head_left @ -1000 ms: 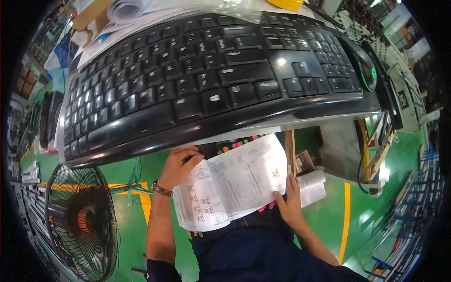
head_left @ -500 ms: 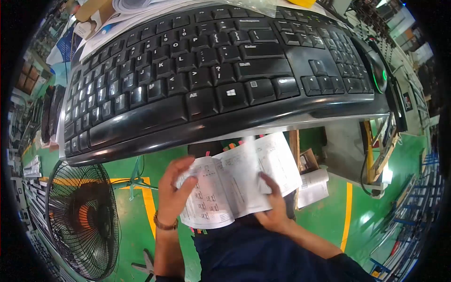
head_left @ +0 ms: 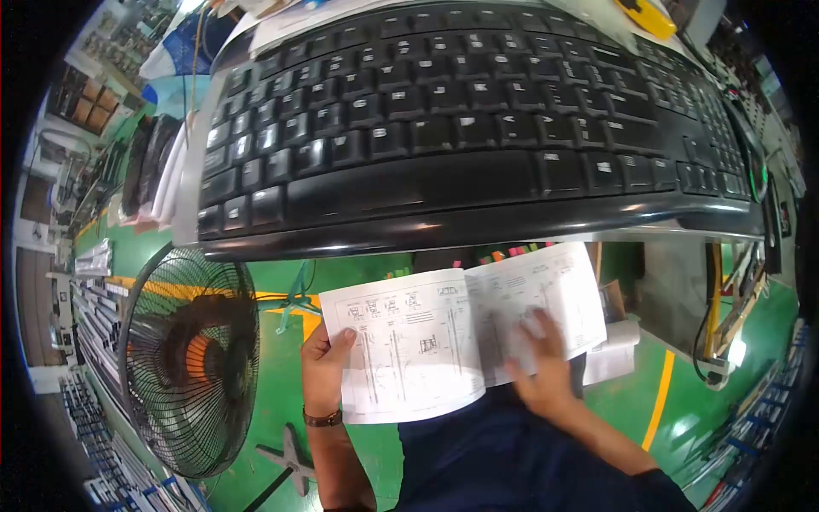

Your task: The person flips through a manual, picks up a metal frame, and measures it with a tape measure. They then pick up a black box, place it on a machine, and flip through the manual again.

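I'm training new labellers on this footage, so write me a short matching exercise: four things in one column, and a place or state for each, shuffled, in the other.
Column 1
1. Booklet
2. Left hand
3. Right hand
4. Fan

Column 2
A. Blurred, in front of the right-hand page
B. At the left of the view, with orange at its centre
C. Lying open, with coloured tabs along its far edge
D. Holding the left-hand page at its outer edge

Right pairs: 1-C, 2-D, 3-A, 4-B
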Tool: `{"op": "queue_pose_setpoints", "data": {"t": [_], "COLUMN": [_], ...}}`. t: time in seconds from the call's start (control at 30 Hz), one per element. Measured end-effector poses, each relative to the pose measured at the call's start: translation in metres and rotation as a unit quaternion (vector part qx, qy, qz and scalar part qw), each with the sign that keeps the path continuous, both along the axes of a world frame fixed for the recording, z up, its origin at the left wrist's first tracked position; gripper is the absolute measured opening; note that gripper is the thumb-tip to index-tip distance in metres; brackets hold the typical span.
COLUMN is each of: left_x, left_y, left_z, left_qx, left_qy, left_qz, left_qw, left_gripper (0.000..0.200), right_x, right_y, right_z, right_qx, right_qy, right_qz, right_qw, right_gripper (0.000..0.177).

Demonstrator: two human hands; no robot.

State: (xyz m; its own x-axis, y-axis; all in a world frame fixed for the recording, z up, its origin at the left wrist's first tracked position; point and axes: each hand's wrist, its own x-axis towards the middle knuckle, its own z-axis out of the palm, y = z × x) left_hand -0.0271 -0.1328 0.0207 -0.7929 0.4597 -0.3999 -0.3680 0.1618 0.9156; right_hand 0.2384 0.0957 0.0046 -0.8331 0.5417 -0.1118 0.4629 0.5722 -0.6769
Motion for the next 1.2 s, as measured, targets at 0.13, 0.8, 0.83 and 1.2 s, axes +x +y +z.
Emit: {"op": "queue_pose_setpoints", "data": {"t": [0.13, 0.8, 0.83, 1.2], "left_x": [-0.01, -0.011, -0.011, 0.009], "left_y": [-0.011, -0.009, -0.01, 0.002], "left_z": [-0.003, 0.003, 0.004, 0.025], "left_qx": [0.012, 0.008, 0.007, -0.084], "left_qy": [0.009, 0.017, 0.018, 0.12], "left_qz": [0.029, 0.025, 0.02, -0.022], "left_qw": [0.999, 1.0, 1.0, 0.989], "left_gripper": [0.027, 0.029, 0.029, 0.035], "right_x": [0.06, 0.036, 0.024, -0.081], "right_y": [0.016, 0.006, 0.001, -0.062], "right_z": [-0.042, -0.029, -0.024, 0.027], "right_qx": [0.041, -0.052, -0.023, 0.08], "right_qy": [-0.021, 0.042, 0.009, 0.114], "right_qz": [-0.169, -0.071, 0.02, 0.408], "right_qw": [0.985, 0.995, 1.0, 0.902], "right_gripper": [0.077, 0.062, 0.064, 0.059]}}
